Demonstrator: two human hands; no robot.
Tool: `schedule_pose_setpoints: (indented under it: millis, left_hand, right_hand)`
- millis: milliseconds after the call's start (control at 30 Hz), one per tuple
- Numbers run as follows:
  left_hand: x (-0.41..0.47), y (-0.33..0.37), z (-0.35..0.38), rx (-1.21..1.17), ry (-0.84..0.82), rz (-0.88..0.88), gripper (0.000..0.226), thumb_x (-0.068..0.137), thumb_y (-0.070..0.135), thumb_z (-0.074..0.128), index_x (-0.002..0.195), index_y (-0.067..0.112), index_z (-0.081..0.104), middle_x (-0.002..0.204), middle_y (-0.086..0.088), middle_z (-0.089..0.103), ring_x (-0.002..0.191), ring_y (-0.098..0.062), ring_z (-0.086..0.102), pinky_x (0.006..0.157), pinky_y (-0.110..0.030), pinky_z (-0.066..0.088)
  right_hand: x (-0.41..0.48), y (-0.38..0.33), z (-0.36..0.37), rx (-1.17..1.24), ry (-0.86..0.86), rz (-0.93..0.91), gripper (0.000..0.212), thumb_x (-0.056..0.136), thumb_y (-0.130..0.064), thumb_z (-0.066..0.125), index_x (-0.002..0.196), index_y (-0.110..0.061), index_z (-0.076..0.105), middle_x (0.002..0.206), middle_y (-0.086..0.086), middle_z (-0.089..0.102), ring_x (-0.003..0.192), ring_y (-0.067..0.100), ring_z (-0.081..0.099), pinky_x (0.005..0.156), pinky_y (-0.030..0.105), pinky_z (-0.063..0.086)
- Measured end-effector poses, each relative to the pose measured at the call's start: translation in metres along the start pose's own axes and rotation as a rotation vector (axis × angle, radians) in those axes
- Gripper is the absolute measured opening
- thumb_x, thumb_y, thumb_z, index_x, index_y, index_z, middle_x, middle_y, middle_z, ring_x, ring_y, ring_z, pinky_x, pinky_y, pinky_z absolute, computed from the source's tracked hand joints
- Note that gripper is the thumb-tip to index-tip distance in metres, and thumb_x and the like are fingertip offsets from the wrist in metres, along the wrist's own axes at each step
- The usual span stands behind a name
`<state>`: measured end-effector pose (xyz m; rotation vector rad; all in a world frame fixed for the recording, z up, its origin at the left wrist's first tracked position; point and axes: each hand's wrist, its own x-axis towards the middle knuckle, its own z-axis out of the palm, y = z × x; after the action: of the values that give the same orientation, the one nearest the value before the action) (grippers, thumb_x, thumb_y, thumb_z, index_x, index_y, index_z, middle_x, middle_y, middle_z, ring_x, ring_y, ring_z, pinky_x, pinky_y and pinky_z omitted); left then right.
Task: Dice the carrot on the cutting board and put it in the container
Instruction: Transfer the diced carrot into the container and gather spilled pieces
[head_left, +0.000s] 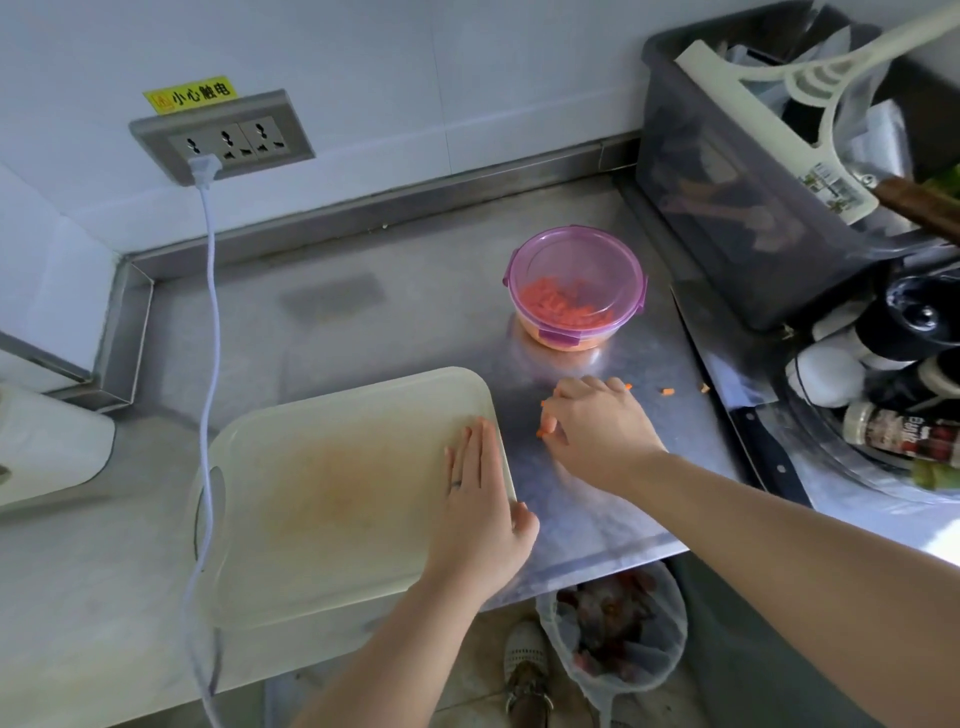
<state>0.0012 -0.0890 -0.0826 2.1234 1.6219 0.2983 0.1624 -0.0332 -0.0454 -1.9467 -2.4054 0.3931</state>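
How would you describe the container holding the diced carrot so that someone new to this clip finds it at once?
Start at the steel counter below the wall socket and look beyond the pale cutting board, toward the dark bin on the right. There stands the round container. Its purple rim and clips, and the orange carrot dice inside, match nothing nearby.

The container (575, 291) is clear with a purple rim, holding orange carrot dice (563, 306). The cutting board (332, 499) is cream, stained faintly orange. A yellow label (190, 95) tops the grey socket plate (223, 137).
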Motion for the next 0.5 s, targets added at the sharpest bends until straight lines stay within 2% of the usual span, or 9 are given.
schedule_pose_setpoints:
  millis: [67, 133, 200, 267, 333, 367, 433, 500]
  left_hand:
    - [0.005, 0.011, 0.007, -0.080, -0.019, 0.018, 0.082, 0.080, 0.016, 0.038, 0.148, 0.006, -0.006, 0.158, -0.004, -0.003, 0.145, -0.015, -0.004, 0.113, -0.027, -0.012]
    - [0.010, 0.023, 0.013, -0.155, -0.044, 0.082, 0.078, 0.083, 0.010, 0.035, 0.147, 0.008, -0.009, 0.157, 0.003, -0.006, 0.141, -0.004, -0.011, 0.118, -0.023, -0.006]
    - [0.014, 0.035, 0.016, -0.216, -0.059, 0.163, 0.075, 0.088, 0.006, 0.035, 0.149, 0.010, -0.007, 0.154, 0.008, -0.007, 0.140, 0.001, -0.012, 0.119, -0.024, 0.003]
    - [0.016, 0.042, 0.015, -0.265, -0.072, 0.211, 0.073, 0.091, 0.002, 0.038, 0.150, 0.012, -0.003, 0.152, 0.014, -0.008, 0.140, 0.003, -0.009, 0.118, -0.019, 0.006]
    - [0.019, 0.040, 0.010, -0.306, -0.030, 0.203, 0.070, 0.091, 0.002, 0.038, 0.151, 0.012, 0.003, 0.152, 0.014, -0.001, 0.140, 0.004, -0.003, 0.115, -0.013, 0.006]
    - [0.020, 0.037, 0.007, -0.310, 0.009, 0.168, 0.067, 0.092, 0.004, 0.038, 0.151, 0.011, 0.006, 0.152, 0.012, 0.005, 0.141, 0.001, 0.001, 0.114, -0.013, 0.007]
    - [0.026, 0.028, 0.007, -0.250, 0.094, 0.071, 0.063, 0.091, 0.014, 0.036, 0.149, 0.004, 0.014, 0.156, -0.001, 0.016, 0.145, -0.012, 0.012, 0.117, -0.023, 0.012]
    - [0.032, 0.023, 0.010, -0.119, 0.107, -0.024, 0.067, 0.090, 0.031, 0.031, 0.147, -0.002, 0.019, 0.155, -0.014, 0.022, 0.145, -0.028, 0.020, 0.118, -0.035, 0.011]
  right_hand:
    - [-0.005, 0.007, 0.001, 0.079, 0.049, 0.037, 0.021, 0.088, -0.023, 0.054, 0.104, -0.023, 0.068, 0.107, -0.001, 0.058, 0.102, 0.024, 0.053, 0.087, 0.033, 0.033]
    - [-0.012, 0.019, -0.001, 0.249, 0.170, 0.156, 0.019, 0.083, -0.014, 0.062, 0.098, -0.019, 0.072, 0.100, 0.001, 0.063, 0.096, 0.027, 0.057, 0.082, 0.034, 0.040]
    - [-0.020, 0.036, -0.003, 0.390, 0.283, 0.284, 0.018, 0.083, -0.005, 0.062, 0.095, -0.013, 0.073, 0.098, 0.005, 0.066, 0.094, 0.028, 0.059, 0.077, 0.031, 0.044]
    - [-0.028, 0.054, -0.005, 0.402, 0.325, 0.337, 0.018, 0.087, -0.002, 0.059, 0.096, -0.009, 0.073, 0.100, 0.007, 0.068, 0.094, 0.028, 0.061, 0.077, 0.029, 0.044]
    - [-0.033, 0.067, -0.004, 0.379, 0.337, 0.353, 0.020, 0.091, -0.003, 0.056, 0.101, -0.008, 0.072, 0.104, 0.009, 0.068, 0.098, 0.029, 0.060, 0.079, 0.028, 0.043]
    - [-0.034, 0.070, -0.003, 0.367, 0.339, 0.358, 0.022, 0.092, -0.003, 0.054, 0.105, -0.007, 0.071, 0.108, 0.010, 0.066, 0.101, 0.031, 0.059, 0.082, 0.028, 0.042]
    - [-0.033, 0.073, -0.001, 0.348, 0.288, 0.386, 0.029, 0.095, -0.006, 0.050, 0.121, -0.004, 0.062, 0.124, 0.014, 0.058, 0.117, 0.035, 0.050, 0.096, 0.033, 0.038]
    - [-0.033, 0.073, 0.003, 0.333, 0.176, 0.430, 0.041, 0.098, -0.013, 0.046, 0.137, -0.002, 0.046, 0.145, 0.014, 0.040, 0.137, 0.033, 0.029, 0.111, 0.035, 0.024]
